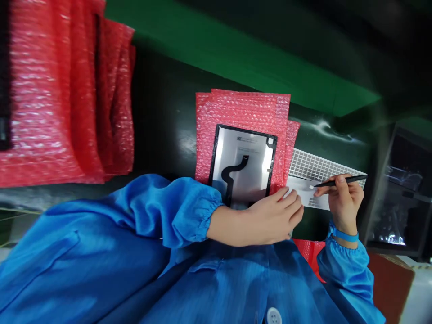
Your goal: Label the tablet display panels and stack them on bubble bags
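Observation:
Slim black tweezers (340, 181) are held in my right hand (346, 198), pointing left. At their tip is a small white label (312, 186), just over a label sheet (324, 168) with rows of grey squares and a blank pale strip. My left hand (266, 218) reaches across my front, its bent fingers closed at the left end of that sheet; the thumb is mostly hidden. Behind my left wrist lies a display panel (251, 173), silvery back up, with a black frame and a curved black flex cable (231, 170). My forearm covers its lower edge.
Red bubble-wrap bags (249, 108) lie stacked under the panel. More red bubble bags (54, 90) stand piled at the far left. On the right is a dark tray (394, 216) with clear plastic in it. A green wall (236, 49) runs behind the dark table.

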The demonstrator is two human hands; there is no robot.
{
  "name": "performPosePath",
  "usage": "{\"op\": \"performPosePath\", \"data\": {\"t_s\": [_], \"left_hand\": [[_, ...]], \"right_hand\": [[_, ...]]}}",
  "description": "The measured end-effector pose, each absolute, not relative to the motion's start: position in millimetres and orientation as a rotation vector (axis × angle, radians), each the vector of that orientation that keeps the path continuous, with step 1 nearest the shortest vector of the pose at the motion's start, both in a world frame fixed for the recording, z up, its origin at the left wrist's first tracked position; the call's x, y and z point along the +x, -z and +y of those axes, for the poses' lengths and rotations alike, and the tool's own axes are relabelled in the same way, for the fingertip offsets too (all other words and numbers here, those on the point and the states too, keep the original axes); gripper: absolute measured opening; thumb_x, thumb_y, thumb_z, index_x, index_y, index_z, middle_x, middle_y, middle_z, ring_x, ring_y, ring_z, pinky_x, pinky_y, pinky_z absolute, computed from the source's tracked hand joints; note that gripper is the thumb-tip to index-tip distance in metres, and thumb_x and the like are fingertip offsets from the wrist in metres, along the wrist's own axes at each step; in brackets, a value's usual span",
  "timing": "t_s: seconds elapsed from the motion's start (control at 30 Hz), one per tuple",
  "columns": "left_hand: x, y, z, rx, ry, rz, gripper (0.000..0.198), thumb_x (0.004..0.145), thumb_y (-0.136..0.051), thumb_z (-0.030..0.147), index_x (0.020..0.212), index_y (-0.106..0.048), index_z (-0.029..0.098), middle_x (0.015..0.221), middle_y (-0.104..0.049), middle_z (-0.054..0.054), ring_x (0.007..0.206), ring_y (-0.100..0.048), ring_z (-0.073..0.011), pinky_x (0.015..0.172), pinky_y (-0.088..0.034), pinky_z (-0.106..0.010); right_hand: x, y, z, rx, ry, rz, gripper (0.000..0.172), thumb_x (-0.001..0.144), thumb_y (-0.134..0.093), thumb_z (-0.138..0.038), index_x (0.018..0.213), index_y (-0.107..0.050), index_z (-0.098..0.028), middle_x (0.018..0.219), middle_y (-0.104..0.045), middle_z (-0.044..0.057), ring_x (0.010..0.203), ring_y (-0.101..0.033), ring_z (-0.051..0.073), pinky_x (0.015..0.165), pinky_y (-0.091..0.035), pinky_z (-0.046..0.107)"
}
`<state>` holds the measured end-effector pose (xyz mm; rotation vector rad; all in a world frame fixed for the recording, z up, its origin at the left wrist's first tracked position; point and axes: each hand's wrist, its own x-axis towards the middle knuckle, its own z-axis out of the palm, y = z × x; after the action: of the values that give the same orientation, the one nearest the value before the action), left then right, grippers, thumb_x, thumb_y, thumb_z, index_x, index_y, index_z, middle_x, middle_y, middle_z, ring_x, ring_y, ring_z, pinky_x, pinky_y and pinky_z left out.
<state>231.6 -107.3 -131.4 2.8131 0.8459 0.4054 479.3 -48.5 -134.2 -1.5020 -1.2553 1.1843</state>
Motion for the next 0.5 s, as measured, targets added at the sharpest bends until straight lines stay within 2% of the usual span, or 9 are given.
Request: {"op": "performPosePath", "data": {"t_s": [0.03,0.1,0.13,0.2,0.27,0.37,0.5], "left_hand": [[224.7,125.8,-109.3,2.806,-0.400,0.855,0.060,0.101,-0.065,0.057,0.134,-0.069,0.007,0.125,-0.075,-0.020,0.115,-0.069,-0.0314,0.104,-0.049,-0.042],[209.2,116.8,-113.2,2.784,-0.329,0.908,0.055,0.104,-0.061,0.056,0.125,-0.072,0.007,0.097,-0.076,-0.014,0.086,-0.071,-0.0274,0.086,-0.052,-0.040],[201.1,113.6,-114.8,2.776,-0.265,0.954,0.058,0.104,-0.060,0.058,0.126,-0.071,0.006,0.087,-0.075,-0.012,0.076,-0.069,-0.0267,0.081,-0.052,-0.041],[184.9,110.1,-116.9,2.758,-0.106,1.066,0.072,0.102,-0.062,0.062,0.140,-0.065,0.001,0.077,-0.075,-0.011,0.065,-0.068,-0.0274,0.084,-0.054,-0.045],[169.9,109.3,-117.0,2.715,0.053,1.158,0.088,0.099,-0.066,0.065,0.154,-0.053,-0.003,0.077,-0.078,-0.013,0.065,-0.071,-0.0291,0.097,-0.053,-0.053],[152.7,112.4,-112.7,2.606,0.186,1.215,0.100,0.096,-0.071,0.065,0.161,-0.044,-0.004,0.089,-0.082,-0.018,0.078,-0.077,-0.0327,0.114,-0.044,-0.060],[142.4,120.8,-102.8,2.476,0.267,1.198,0.107,0.091,-0.074,0.069,0.163,-0.042,-0.004,0.098,-0.082,-0.023,0.092,-0.080,-0.0372,0.122,-0.035,-0.063]], "right_hand": [[466.2,132.2,-44.2,-1.488,-1.196,-1.267,0.034,0.096,-0.077,-0.055,0.090,-0.066,-0.023,0.065,-0.077,0.000,0.050,-0.076,0.024,0.048,-0.064,0.033],[435.8,129.3,-35.5,-1.451,-1.236,-1.295,0.035,0.096,-0.077,-0.057,0.091,-0.066,-0.024,0.068,-0.078,0.001,0.051,-0.077,0.023,0.049,-0.065,0.033],[419.0,128.2,-31.7,-1.426,-1.267,-1.311,0.036,0.095,-0.077,-0.058,0.091,-0.067,-0.024,0.068,-0.078,0.001,0.052,-0.077,0.023,0.050,-0.065,0.032],[384.2,126.3,-26.0,-1.380,-1.342,-1.341,0.036,0.095,-0.077,-0.060,0.092,-0.068,-0.025,0.068,-0.078,0.000,0.053,-0.077,0.022,0.052,-0.067,0.033],[350.7,125.9,-23.2,-1.352,-1.428,-1.372,0.037,0.095,-0.077,-0.062,0.094,-0.068,-0.027,0.069,-0.078,0.000,0.055,-0.078,0.022,0.054,-0.069,0.035],[309.2,130.4,-22.8,-1.353,-1.524,-1.421,0.041,0.094,-0.075,-0.067,0.096,-0.067,-0.027,0.071,-0.079,0.001,0.056,-0.078,0.023,0.054,-0.069,0.035],[278.9,144.2,-21.9,-1.406,-1.499,-1.479,0.041,0.096,-0.073,-0.065,0.097,-0.068,-0.024,0.073,-0.080,0.002,0.058,-0.079,0.020,0.057,-0.069,0.032]]}}
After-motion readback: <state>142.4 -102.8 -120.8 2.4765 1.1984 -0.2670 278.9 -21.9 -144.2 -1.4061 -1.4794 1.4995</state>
